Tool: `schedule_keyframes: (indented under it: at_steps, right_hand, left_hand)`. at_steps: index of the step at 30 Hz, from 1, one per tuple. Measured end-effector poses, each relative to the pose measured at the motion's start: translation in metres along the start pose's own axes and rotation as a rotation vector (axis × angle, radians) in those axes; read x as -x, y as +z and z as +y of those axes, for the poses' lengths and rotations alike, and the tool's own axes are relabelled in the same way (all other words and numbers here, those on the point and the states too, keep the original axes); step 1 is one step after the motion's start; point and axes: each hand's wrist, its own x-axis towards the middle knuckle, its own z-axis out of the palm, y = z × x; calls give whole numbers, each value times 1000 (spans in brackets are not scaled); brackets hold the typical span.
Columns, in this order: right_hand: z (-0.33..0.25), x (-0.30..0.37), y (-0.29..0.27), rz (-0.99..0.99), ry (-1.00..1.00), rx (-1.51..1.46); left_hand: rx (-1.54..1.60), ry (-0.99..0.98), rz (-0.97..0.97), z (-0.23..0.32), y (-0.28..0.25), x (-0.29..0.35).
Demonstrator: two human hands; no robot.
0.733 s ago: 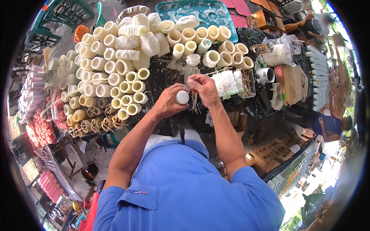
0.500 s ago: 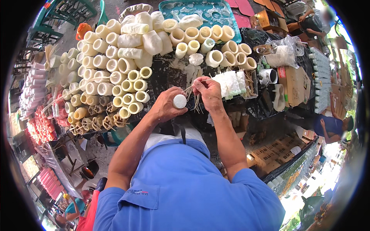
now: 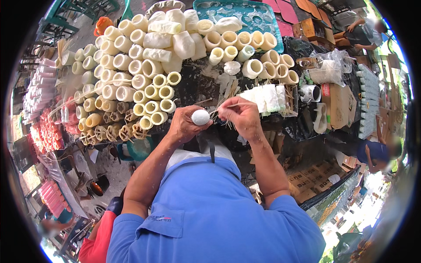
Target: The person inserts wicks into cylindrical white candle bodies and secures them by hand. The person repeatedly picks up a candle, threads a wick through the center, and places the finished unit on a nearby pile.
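Observation:
My left hand (image 3: 180, 126) is wrapped round a white, round-ended piece (image 3: 201, 117), its pale end facing up; the rest of it is hidden by the palm. Just to the right, my right hand (image 3: 244, 118) pinches a thin pale strip (image 3: 238, 104), its fingertips close beside the white piece. More loose pale strips (image 3: 230, 90) lie on the dark table beyond my hands. White wrapped-looking blocks (image 3: 264, 99) sit in a row to the right of them. A small white lump (image 3: 232, 68) rests farther back.
Many cream hollow cylinders (image 3: 152, 69) crowd the table's left side, with several more (image 3: 253, 68) at the back right. Behind them is a teal tray (image 3: 263, 22). Cardboard boxes (image 3: 338, 103) stand right. Other people (image 3: 372, 151) are at the right edge.
The white piece has tilted and shifted slightly left in my left hand. My right hand has moved a little right and down, with a strip now stretched across its fingers.

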Motion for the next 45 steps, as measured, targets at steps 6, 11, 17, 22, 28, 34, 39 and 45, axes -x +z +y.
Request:
schedule_keyframes:
  at_steps: [6, 11, 17, 22, 28, 34, 39, 45]
  right_hand:
    - [-2, 14, 29, 22, -314, 235]
    - [-2, 12, 35, -39, -323, 367]
    - [1, 12, 45, -17, -380, 367]
    - [-1, 13, 50, -39, -430, 489]
    - [-3, 11, 59, -56, -532, 589]
    - [-13, 8, 60, -119, -456, 663]
    - [-19, 13, 51, -108, -345, 624]
    - [-4, 6, 59, -95, -452, 640]
  left_hand:
    - [-12, 58, 67, -3, 0, 9]
    - [-48, 67, 86, -5, -1, 13]
    - [-12, 24, 95, -6, -2, 16]
    - [-27, 75, 137, -6, -5, 18]
    - [-302, 291, 240, -11, -3, 18]
    - [-428, 300, 253, -17, -1, 22]
    - [-407, 289, 301, -19, 1, 23]
    - [-395, 268, 282, -18, 3, 18]
